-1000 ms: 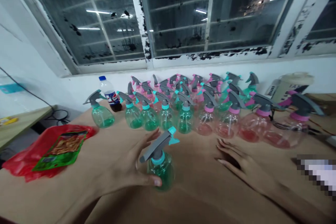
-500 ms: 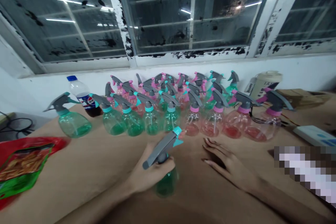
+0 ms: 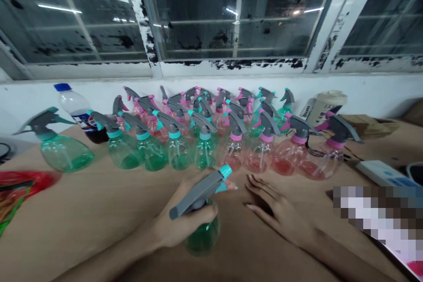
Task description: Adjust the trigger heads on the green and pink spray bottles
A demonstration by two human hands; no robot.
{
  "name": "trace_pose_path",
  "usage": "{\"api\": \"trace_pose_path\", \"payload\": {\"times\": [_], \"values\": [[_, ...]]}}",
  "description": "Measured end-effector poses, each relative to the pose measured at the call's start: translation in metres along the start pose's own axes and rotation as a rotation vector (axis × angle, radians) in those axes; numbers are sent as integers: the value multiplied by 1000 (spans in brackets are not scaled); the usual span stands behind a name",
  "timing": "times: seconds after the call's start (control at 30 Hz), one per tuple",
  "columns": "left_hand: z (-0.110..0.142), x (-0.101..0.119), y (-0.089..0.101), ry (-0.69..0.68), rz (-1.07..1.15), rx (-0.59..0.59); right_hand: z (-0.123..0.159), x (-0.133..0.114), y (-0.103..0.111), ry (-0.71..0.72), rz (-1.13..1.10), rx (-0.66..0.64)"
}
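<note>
My left hand [image 3: 180,222] is closed around the neck of a green spray bottle [image 3: 203,235], whose grey head and turquoise nozzle tip toward the far right. A fingertip shows by its turquoise trigger. Green liquid sits in its lower part. To the right, my right hand [image 3: 269,205] rests on the table with its fingers spread, touching no bottle. Just beyond both hands stands a front row of spray bottles: green ones such as this green bottle [image 3: 205,152] on the left, pink ones such as this pink bottle [image 3: 259,156] on the right.
Behind the front row, more pink and green spray bottles crowd against the wall. A cola bottle [image 3: 82,116] stands at the back left, a red snack bag [image 3: 36,180] at the left edge. A cream cup [image 3: 328,103], brown paper package [image 3: 368,126] and white box [image 3: 385,174] are on the right.
The view has shifted slightly, so most things sit further left in the picture. A fingertip now shows more clearly at the held bottle's trigger. My right hand keeps its spread pose.
</note>
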State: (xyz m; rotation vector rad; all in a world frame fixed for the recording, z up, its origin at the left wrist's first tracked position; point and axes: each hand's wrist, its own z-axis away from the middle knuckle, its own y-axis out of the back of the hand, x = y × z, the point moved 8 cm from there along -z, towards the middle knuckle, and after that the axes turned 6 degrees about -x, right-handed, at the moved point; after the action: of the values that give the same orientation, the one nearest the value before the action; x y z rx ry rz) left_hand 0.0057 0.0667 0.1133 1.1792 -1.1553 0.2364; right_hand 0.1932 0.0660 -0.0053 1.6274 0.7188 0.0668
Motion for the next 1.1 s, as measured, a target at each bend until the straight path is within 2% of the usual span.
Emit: {"api": "trace_pose_path", "payload": {"times": [0.13,0.27,0.43,0.5,0.67,0.93,1.1], "values": [[0,10,2,-63,122,-1,1,0,0,8,-2,20],[2,5,-4,-56,201,-18,1,0,1,20,-5,36],[6,-16,0,84,61,83,2,2,2,18,-24,45],[6,-16,0,110,26,92,2,1,2,19,-23,42],[5,-1,5,55,-28,148,1,1,2,13,-8,33],[4,-3,4,95,-28,130,1,2,3,20,-38,43],[4,-1,5,58,-34,124,0,1,3,-2,-20,15]]}}
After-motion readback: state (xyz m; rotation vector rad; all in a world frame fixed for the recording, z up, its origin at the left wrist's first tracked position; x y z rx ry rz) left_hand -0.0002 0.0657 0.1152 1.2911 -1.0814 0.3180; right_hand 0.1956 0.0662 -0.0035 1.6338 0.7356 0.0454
